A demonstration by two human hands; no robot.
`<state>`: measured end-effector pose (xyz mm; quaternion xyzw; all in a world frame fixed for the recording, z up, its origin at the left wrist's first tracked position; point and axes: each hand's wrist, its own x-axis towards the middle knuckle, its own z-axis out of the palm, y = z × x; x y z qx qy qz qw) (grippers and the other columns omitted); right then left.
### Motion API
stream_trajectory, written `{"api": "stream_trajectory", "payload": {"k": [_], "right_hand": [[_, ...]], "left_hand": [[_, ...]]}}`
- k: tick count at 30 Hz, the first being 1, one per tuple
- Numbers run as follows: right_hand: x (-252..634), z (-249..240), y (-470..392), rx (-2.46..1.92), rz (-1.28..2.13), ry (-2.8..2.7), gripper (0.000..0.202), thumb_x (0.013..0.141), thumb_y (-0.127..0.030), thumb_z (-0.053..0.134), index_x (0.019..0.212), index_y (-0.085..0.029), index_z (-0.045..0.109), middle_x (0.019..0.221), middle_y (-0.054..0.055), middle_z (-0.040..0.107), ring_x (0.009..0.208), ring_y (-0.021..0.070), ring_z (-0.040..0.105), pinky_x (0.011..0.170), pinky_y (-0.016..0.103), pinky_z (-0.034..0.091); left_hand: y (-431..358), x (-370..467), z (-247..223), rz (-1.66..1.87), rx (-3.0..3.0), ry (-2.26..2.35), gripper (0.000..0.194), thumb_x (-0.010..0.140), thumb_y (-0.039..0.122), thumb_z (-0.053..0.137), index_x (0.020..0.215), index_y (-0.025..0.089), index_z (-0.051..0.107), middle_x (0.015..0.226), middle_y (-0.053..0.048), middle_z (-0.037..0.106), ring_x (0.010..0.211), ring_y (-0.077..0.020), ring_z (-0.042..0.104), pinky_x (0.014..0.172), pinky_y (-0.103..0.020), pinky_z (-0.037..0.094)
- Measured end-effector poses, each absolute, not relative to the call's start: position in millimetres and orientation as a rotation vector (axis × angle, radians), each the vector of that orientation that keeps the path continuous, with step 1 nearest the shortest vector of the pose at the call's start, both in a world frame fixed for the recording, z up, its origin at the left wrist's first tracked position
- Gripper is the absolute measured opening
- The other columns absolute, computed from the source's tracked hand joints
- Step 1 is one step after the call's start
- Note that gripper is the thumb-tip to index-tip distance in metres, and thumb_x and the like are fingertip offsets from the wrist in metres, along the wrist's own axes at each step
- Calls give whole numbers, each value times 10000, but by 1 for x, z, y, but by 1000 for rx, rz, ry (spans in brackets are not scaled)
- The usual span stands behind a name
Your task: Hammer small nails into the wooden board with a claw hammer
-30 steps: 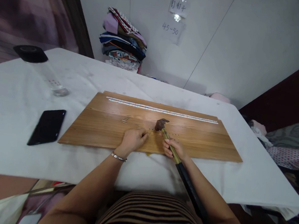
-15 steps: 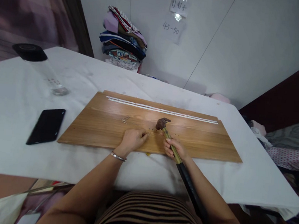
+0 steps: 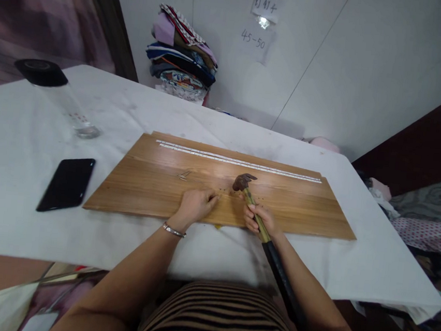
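A claw hammer (image 3: 260, 226) with a brown metal head and a yellowish, black-gripped handle is in my right hand (image 3: 260, 219), fingers wrapped round the upper handle. Its head hovers over a wooden board (image 3: 144, 189). My left hand (image 3: 196, 205) rests on the board with thumb and forefinger pinched together, left of the hammer head; what is between the fingertips is too small to make out. Several loose nails (image 3: 183, 175) lie on the board beyond my left hand. A row of small dark spots (image 3: 260, 198) runs across the board beside the hammer.
Two white measuring strips (image 3: 240, 162) lie along the board's far side. On the white-covered table (image 3: 119, 249), a black phone (image 3: 66, 184) and a clear bottle with a black lid (image 3: 42, 73) are at the left. Folded cloths (image 3: 184, 58) are stacked by the wall.
The hammer head has shifted slightly to the right along with my right hand. My left hand keeps its place on the board. The view has tilted a little.
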<state>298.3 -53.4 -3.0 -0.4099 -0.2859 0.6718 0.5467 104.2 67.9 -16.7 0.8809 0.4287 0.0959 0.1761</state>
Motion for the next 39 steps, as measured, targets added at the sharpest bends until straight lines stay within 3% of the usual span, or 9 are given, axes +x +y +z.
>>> {"api": "stream_trajectory", "payload": {"k": [39], "right_hand": [[302, -14, -56, -927, 1600, -646, 424, 781, -319, 680, 1162, -194, 539, 602, -103, 466, 321, 30, 306, 281, 165, 227]], "left_hand": [[69, 104, -19, 286, 2513, 1186, 359, 938, 430, 428, 847, 202, 691, 896, -69, 735, 850, -201, 659, 696, -289, 401]]}}
